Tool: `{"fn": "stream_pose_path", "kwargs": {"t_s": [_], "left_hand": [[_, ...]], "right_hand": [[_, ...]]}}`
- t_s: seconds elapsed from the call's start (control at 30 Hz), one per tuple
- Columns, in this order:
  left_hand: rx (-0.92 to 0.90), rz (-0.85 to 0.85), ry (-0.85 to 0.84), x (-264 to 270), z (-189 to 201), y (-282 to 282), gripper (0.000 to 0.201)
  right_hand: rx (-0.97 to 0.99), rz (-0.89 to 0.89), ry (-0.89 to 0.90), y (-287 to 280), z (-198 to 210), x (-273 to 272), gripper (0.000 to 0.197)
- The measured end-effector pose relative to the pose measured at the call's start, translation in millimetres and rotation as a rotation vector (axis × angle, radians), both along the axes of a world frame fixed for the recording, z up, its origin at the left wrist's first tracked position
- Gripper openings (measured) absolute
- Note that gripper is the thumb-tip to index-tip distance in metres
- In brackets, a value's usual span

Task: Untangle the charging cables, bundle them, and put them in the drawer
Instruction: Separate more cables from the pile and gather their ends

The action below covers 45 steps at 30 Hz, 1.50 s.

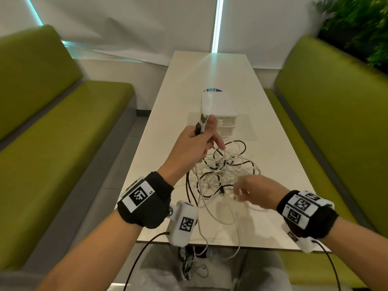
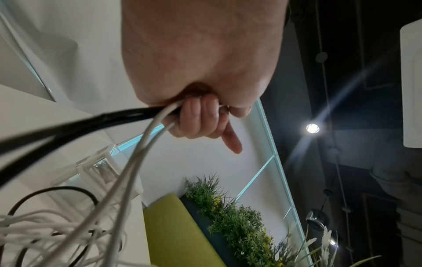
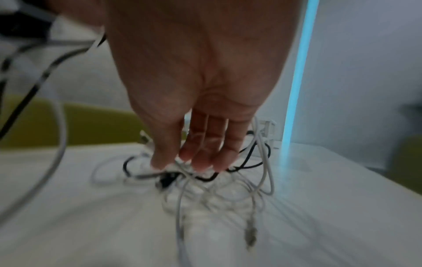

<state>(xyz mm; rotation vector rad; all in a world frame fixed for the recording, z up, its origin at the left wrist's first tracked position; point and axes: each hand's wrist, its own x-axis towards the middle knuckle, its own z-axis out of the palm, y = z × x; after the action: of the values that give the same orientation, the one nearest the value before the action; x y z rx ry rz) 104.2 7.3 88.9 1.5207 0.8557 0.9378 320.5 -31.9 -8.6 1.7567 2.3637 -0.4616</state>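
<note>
A tangle of white and black charging cables (image 1: 222,166) lies on the white table (image 1: 210,70), in front of a small white drawer unit (image 1: 218,108) whose drawers look closed. My left hand (image 1: 206,133) is raised above the tangle and grips several cable ends, their plugs (image 1: 201,124) sticking up from the fist. In the left wrist view, black cables (image 2: 68,126) and white cables (image 2: 141,153) run down from that hand (image 2: 205,117). My blurred right hand (image 1: 243,192) is low at the tangle's near side. Its fingertips (image 3: 182,160) pinch white cable strands that hang below.
Green benches flank the table on the left (image 1: 63,133) and right (image 1: 336,122). Plants (image 1: 361,24) stand behind the right bench. Cable loops (image 1: 210,246) hang over the table's near edge toward my lap. A blue sticker (image 1: 214,89) lies behind the drawer unit.
</note>
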Motion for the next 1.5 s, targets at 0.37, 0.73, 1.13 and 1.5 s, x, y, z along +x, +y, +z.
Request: {"fn": "stream_pose_path", "kwargs": {"t_s": [0.37, 0.73, 1.13, 1.5], "left_hand": [[0.152, 0.184, 0.181, 34.5, -27.5, 16.6, 0.073], [0.149, 0.153, 0.216, 27.4, -35.9, 26.6, 0.074], [-0.019, 0.311, -0.414, 14.0, -8.9, 19.6, 0.042], [0.224, 0.426, -0.142, -14.6, 6.9, 23.3, 0.045]], "right_hand": [[0.434, -0.232, 1.106, 28.3, 95.0, -25.4, 0.018], [0.316, -0.247, 1.094, 43.8, 72.2, -37.4, 0.058], [0.270, -0.105, 1.071, 29.6, 74.6, -44.1, 0.027], [0.455, -0.037, 0.366, 37.3, 37.2, -20.5, 0.012]]}}
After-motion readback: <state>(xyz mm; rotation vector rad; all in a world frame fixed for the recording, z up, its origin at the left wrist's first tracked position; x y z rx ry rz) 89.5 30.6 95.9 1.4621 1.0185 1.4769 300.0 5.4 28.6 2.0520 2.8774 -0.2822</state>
